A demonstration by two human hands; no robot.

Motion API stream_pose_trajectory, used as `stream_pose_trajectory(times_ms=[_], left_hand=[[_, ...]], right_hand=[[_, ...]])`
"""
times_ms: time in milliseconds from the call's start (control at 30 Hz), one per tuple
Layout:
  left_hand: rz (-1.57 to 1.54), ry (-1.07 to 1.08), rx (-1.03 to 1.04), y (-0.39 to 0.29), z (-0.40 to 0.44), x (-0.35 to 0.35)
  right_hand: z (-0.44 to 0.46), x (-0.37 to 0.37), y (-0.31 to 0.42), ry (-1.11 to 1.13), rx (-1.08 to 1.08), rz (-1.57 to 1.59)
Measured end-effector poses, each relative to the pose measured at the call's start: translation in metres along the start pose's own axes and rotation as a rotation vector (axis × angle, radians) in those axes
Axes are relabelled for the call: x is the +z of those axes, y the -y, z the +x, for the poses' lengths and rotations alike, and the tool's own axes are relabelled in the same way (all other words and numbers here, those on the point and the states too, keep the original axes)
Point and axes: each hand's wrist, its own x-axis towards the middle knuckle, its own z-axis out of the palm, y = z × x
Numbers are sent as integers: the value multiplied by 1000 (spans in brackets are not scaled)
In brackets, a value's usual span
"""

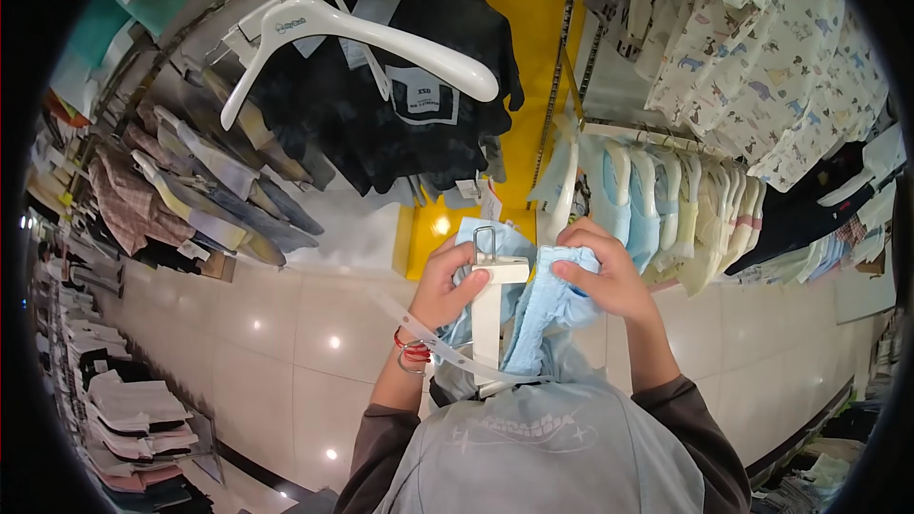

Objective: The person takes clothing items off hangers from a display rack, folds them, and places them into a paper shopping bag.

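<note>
Close in front of my chest, my left hand [447, 281] is closed on a white clip hanger [486, 324], thumb on the clip at its upper end. Light blue cloth also lies behind those fingers. My right hand [609, 271] pinches the gathered, elastic-looking edge of a light blue garment [538, 314], thumb in front and fingers behind. The garment's edge sits beside the hanger; I cannot tell whether a clip grips it. A pale strip with holes [466, 359] crosses below my left wrist, which wears a red band [411, 350].
A bare white hanger [352, 29] hangs ahead in front of a black shirt [428, 48] on a yellow panel [524, 67]. Clothes racks flank me, with light blue and cream clothes [657, 200] at right. Folded clothes [138, 409] are stacked at lower left. The floor [324, 352] is tiled.
</note>
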Motion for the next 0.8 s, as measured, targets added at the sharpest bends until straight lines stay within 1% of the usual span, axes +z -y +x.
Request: stream_pose_trajectory(times_ms=[67, 167, 267, 467, 567, 667, 800], left_hand=[[-10, -32, 20, -1, 0, 3], [-13, -40, -9, 6, -3, 6], [-19, -31, -1, 7, -2, 8], [-23, -38, 4, 8, -2, 10], [-7, -46, -14, 13, -5, 9], [-26, -45, -2, 6, -6, 12], [9, -15, -10, 1, -7, 14]], right_hand=[[-2, 3, 2, 21, 177, 141], [-4, 3, 7, 65, 237, 124], [-2, 5, 7, 20, 165, 113], [4, 5, 7, -22, 73, -6], [4, 5, 10, -25, 71, -75], [1, 6, 14, 12, 74, -56], [4, 8, 13, 17, 23, -40]])
